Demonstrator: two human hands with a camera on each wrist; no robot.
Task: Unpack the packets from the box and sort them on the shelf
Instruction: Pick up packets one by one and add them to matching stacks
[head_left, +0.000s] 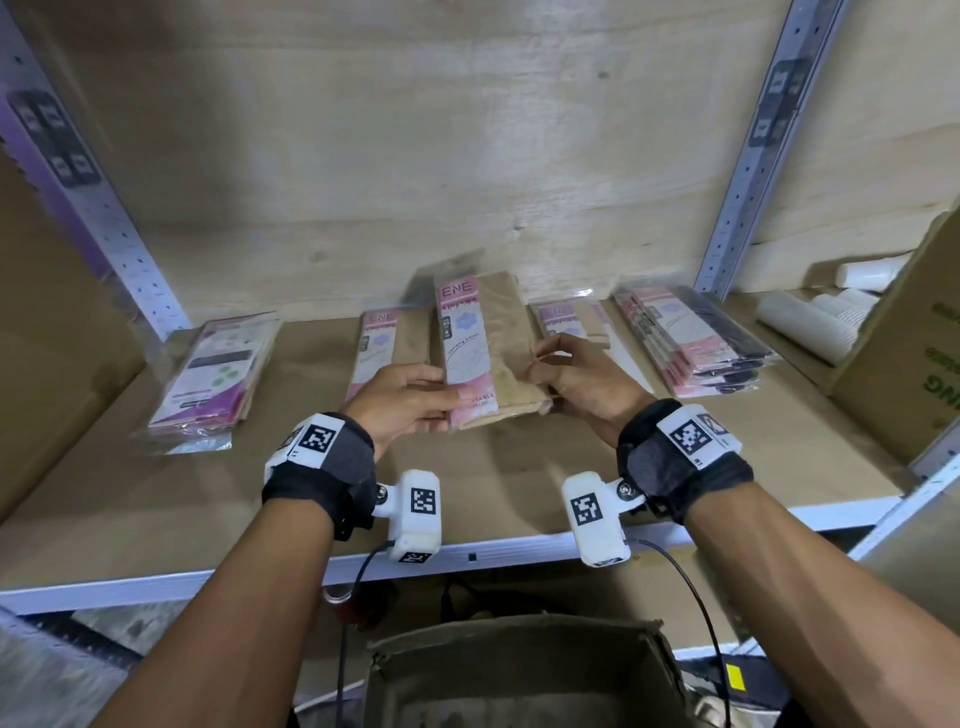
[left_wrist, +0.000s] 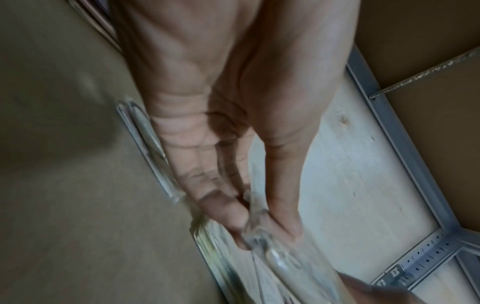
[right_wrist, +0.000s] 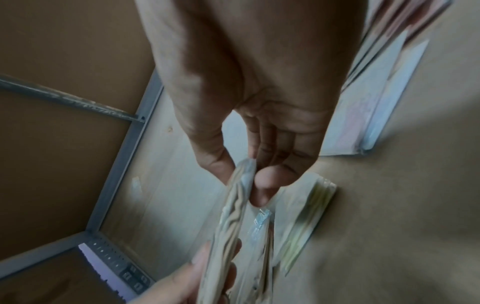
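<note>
A beige packet with a pink-and-white label (head_left: 485, 348) is held above the middle of the shelf board (head_left: 156, 499). My left hand (head_left: 410, 397) grips its near left edge, thumb on top. My right hand (head_left: 569, 371) pinches its right edge; the right wrist view shows thumb and fingers (right_wrist: 267, 183) clamped on the packet's edge (right_wrist: 233, 205). In the left wrist view the fingers (left_wrist: 228, 207) hold clear wrapping (left_wrist: 262, 244). An open cardboard box (head_left: 519, 670) stands below the shelf between my forearms.
On the shelf lie a purple-labelled stack (head_left: 218, 374) at left, a beige packet (head_left: 387, 343) behind my left hand, another (head_left: 571, 322) behind my right, and a dark stack (head_left: 691, 338) further right. White paper cups (head_left: 810, 322) and a cardboard carton (head_left: 904, 353) fill the right end.
</note>
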